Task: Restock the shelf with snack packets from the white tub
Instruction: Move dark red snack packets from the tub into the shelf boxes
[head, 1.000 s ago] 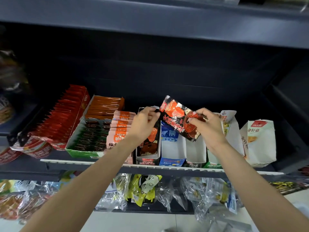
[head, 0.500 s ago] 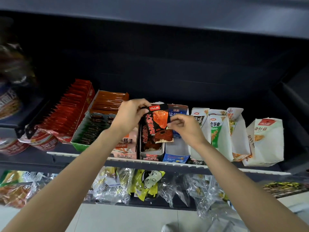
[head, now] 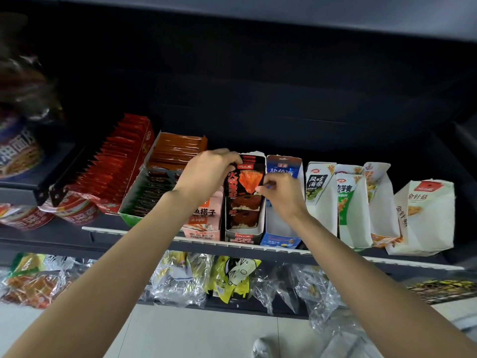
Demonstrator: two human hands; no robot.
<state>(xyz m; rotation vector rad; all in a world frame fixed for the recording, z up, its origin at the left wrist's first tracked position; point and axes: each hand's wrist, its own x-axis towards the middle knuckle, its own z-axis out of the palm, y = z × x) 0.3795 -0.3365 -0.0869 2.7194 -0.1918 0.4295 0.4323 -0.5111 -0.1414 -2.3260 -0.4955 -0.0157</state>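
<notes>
On the shelf (head: 258, 248), the black display box (head: 244, 235) receives a black-and-orange snack packet (head: 246, 180), seemingly light, soft and crinkly, pinched at its upper edges between left hand (head: 206, 174) and right hand (head: 282, 195).

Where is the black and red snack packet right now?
The black and red packet is mid-shelf, held by both hands over its display box, between pink and blue boxes.

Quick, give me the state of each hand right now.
Left hand: pinching the top left corner of the black-and-orange snack packet.
Right hand: fingers curled, pinching the same packet's right edge.
</notes>
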